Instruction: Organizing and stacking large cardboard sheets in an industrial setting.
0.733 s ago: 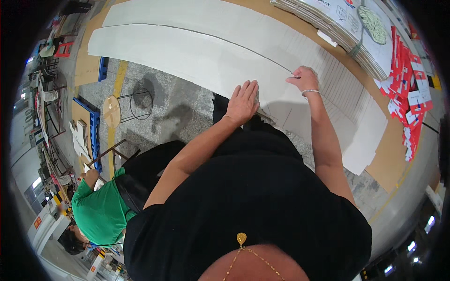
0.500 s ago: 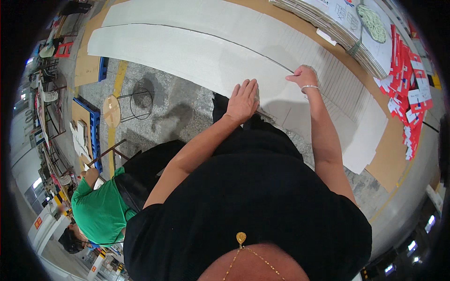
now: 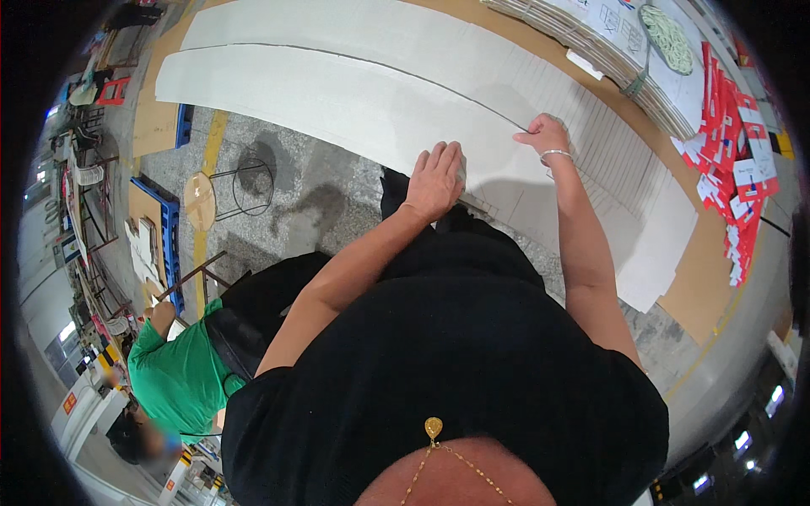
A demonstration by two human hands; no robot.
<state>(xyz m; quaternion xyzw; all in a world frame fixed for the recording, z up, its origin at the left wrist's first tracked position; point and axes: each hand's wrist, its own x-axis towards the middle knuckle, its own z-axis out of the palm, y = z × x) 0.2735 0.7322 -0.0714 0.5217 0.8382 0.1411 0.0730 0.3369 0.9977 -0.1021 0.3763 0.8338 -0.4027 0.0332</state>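
A long pale cardboard sheet [image 3: 329, 97] lies across the table in front of me, its edges bent by the lens. My left hand [image 3: 434, 179] rests flat on its near edge, fingers stretched out and held side by side. Farther right, my right hand [image 3: 547, 137], with a bracelet at the wrist, pinches the far edge of this sheet at its right end. A narrow dark gap separates it from a second pale cardboard sheet [image 3: 396, 32] beyond. To the right, stacked cardboard layers [image 3: 629, 173] show stepped edges and thin lines.
Bundled flat cartons [image 3: 591, 51] with a coil of pale green cord [image 3: 666, 40] stand at the far right. Red and white packaging [image 3: 732, 181] hangs beside them. A round-topped stool [image 3: 200, 201] lies left. A person in green [image 3: 181, 379] bends over at lower left.
Both hands stay in nearly the same places on the cardboard. The person in green at the lower left has shifted their head slightly.
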